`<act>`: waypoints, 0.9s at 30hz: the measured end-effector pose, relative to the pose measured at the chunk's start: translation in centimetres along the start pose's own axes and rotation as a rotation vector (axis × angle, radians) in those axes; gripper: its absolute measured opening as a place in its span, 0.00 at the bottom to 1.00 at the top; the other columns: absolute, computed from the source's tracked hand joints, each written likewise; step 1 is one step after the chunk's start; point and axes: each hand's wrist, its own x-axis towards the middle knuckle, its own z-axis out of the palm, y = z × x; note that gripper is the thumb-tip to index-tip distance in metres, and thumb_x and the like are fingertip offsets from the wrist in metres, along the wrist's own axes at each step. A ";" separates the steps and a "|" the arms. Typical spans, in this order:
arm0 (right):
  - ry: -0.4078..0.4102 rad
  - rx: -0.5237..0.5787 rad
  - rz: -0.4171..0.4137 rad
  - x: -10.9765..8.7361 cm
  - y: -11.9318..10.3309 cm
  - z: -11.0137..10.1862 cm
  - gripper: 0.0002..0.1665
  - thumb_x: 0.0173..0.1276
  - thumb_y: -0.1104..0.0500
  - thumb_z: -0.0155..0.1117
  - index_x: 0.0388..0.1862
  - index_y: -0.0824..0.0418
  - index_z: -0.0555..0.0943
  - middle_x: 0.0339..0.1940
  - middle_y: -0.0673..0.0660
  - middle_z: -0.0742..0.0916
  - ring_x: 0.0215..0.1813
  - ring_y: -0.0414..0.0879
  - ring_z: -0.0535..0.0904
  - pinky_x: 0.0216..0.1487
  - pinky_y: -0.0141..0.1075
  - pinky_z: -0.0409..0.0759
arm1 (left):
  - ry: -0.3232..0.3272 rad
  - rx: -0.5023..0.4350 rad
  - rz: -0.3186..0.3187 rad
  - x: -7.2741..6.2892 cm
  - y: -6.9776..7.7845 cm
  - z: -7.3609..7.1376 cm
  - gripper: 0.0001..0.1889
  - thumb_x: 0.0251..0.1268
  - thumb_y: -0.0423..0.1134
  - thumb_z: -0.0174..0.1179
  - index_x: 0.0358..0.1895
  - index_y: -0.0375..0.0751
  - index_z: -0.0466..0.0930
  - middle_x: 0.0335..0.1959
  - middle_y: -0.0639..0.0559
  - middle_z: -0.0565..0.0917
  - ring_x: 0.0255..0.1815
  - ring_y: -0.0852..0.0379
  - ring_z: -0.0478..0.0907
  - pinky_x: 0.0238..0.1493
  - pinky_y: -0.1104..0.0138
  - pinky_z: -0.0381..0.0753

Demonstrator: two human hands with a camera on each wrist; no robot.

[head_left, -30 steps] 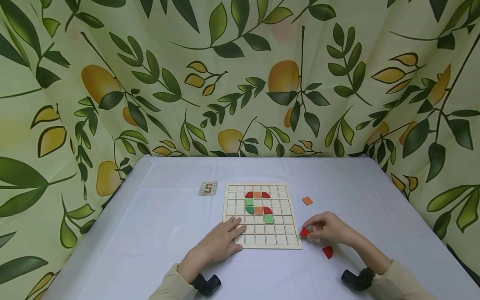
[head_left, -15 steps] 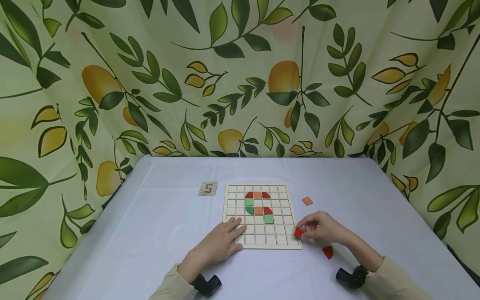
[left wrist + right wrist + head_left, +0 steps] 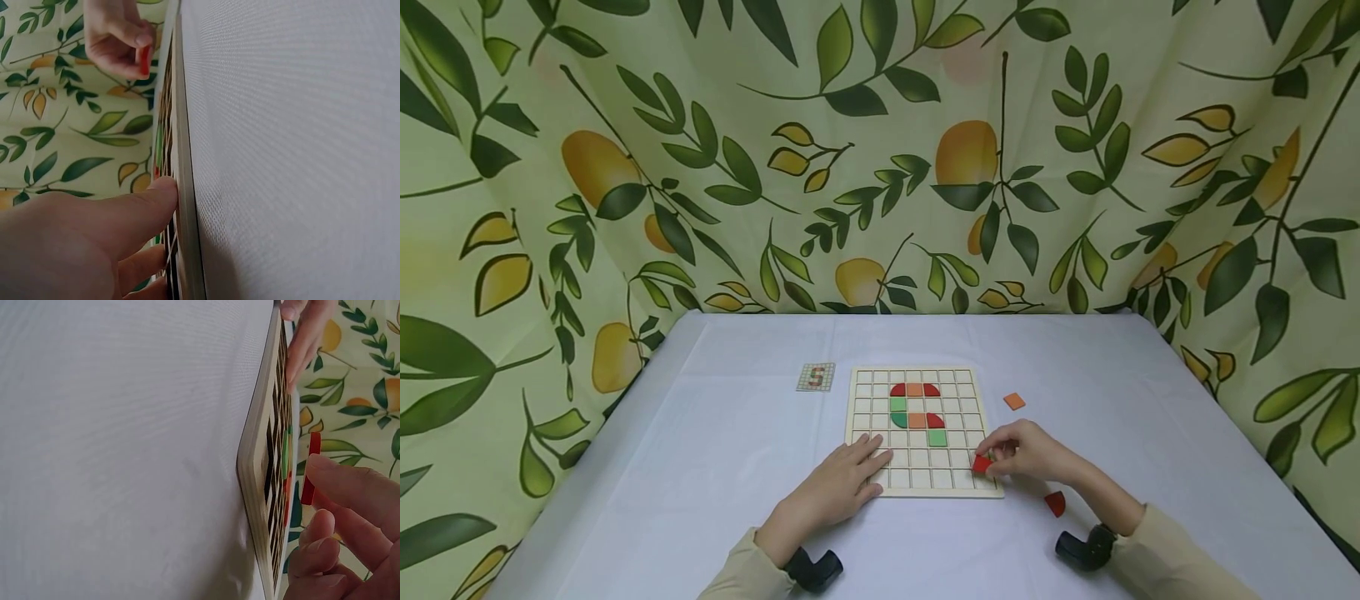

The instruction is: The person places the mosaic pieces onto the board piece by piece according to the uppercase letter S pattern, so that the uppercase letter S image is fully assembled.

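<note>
My right hand (image 3: 1026,450) pinches a red tile (image 3: 982,464) between thumb and finger, above the lower right part of a wooden grid board (image 3: 925,492). In the right wrist view the red tile (image 3: 310,469) is seen edge-on, apart from the board. My left hand (image 3: 838,483) rests with spread fingers on the board's lower left corner; its thumb (image 3: 159,194) touches the rim in the left wrist view. Red, orange and green tiles sit in the grid in a curving shape, a light green tile (image 3: 937,437) lowest.
A small card (image 3: 816,377) with a coloured S-shaped pattern on a grid lies left of the board. An orange square tile (image 3: 1014,402) lies to the right, and a red rounded tile (image 3: 1056,503) sits below my right wrist. A patterned curtain (image 3: 880,167) hangs behind the table.
My right hand has moved left with the red tile, from beside the board's right edge to over its lower right squares. My left hand has stayed put.
</note>
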 end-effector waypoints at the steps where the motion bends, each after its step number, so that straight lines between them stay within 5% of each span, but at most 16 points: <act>1: -0.002 0.003 -0.003 0.1 0.0 0.1 0.13 0.54 0.64 0.72 0.40 0.67 0.86 0.20 0.50 0.79 0.24 0.30 0.68 0.24 0.23 0.68 | -0.001 0.000 0.001 0.0 0.0 0.0 0.27 0.72 0.48 0.51 0.72 0.49 0.64 0.77 0.48 0.61 0.79 0.46 0.56 0.76 0.48 0.61; 27: -0.048 0.008 -0.018 1.9 -1.2 1.0 0.13 0.56 0.64 0.71 0.41 0.66 0.86 0.21 0.50 0.78 0.25 0.31 0.68 0.25 0.23 0.68 | 0.009 0.017 0.017 0.0 -0.3 0.2 0.27 0.72 0.47 0.51 0.72 0.49 0.65 0.76 0.47 0.62 0.78 0.46 0.57 0.75 0.49 0.62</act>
